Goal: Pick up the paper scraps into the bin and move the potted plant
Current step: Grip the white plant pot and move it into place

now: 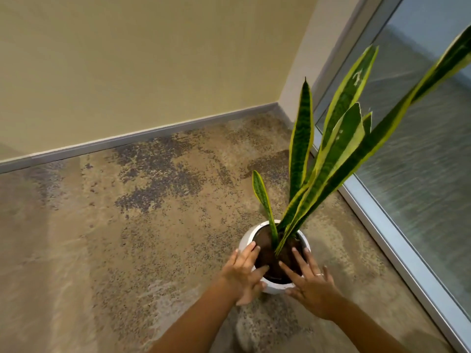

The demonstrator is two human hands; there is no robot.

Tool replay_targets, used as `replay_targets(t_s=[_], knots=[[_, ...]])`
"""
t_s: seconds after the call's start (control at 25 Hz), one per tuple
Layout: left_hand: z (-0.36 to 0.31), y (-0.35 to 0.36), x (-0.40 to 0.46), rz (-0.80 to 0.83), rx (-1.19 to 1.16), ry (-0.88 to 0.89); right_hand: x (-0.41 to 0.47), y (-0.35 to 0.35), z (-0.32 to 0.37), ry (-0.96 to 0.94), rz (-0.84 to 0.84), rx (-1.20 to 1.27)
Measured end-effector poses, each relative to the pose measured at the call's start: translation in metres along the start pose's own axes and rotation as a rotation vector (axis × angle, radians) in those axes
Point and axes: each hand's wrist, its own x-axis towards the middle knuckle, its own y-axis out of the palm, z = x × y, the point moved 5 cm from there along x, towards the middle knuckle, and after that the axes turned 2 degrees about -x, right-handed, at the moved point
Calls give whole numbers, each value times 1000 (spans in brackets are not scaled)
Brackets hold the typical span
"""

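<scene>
Mottled brown-and-tan carpet [153, 212] runs to a corner: beige wall [127, 59] with a grey baseboard [153, 133] on one side, a glass panel [420, 149] in a metal frame on the other.

Left hand [244, 273]: fingers spread and nearly straight, tips over the near left rim of the pot, thumb down the outer side. Whether it truly grips, cannot tell.

Right hand [309, 284]: fingers splayed wide, laid over the soil and near right rim; a ring [319, 274] on one finger. Thumb low against the pot's front.

White round pot [248, 236], dark soil [270, 253] inside, sits on the carpet near the glass panel. Long green leaves [331, 161] with yellow edges lean up and toward the glass. Both forearms bare, reaching in from below.
</scene>
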Motion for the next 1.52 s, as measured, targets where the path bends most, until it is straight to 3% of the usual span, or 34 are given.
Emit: replay_targets(t_s=[0.08,0.44,0.84,1.16,1.52], knots=[[1,12,4,244,-104,-29,3,-2,0,-17,36,4],[8,19,14,389,-134,-72,14,25,-7,-124,35,82],[6,24,15,418,-15,-139,10,16,-7,-151,-223,116],[7,30,13,357,160,-196,14,26,-9,-239,-93,260],[-3,27,12,322,368,-178,4,17,-9,-277,-22,151]])
